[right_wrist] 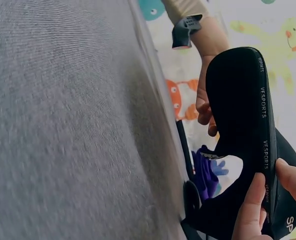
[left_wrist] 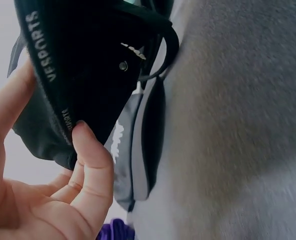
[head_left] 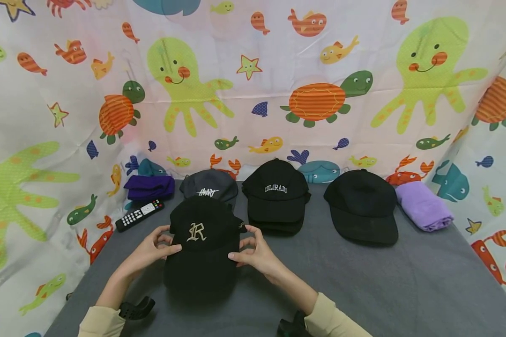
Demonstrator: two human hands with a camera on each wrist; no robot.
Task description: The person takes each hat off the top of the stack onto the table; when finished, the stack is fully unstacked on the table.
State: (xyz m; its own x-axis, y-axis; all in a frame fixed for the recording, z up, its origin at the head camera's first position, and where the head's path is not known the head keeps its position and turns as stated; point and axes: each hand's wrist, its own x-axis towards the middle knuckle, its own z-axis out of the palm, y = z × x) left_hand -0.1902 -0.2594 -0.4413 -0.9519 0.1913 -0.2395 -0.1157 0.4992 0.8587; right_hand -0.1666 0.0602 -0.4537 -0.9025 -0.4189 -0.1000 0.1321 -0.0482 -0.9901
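Note:
A black baseball cap [head_left: 200, 274] with a gold R on its front is held up over the near left part of the table, brim toward me. My left hand [head_left: 158, 245] pinches the cap's left side where crown meets brim. On the opposite side my right hand [head_left: 257, 252] grips it the same way. In the right wrist view the underside of the brim [right_wrist: 233, 95] shows, with small white lettering along its edge. A dark grey cap [head_left: 208, 180] with white lettering stands behind it, partly hidden by the held cap.
Black caps with COLORADO [head_left: 275, 189] on the front one sit stacked at the back middle. A plain black cap [head_left: 362, 196] stands right of them, beside a folded lavender cloth [head_left: 426, 206]. A remote control [head_left: 139, 215] and folded purple cloth [head_left: 149, 188] lie at the back left.

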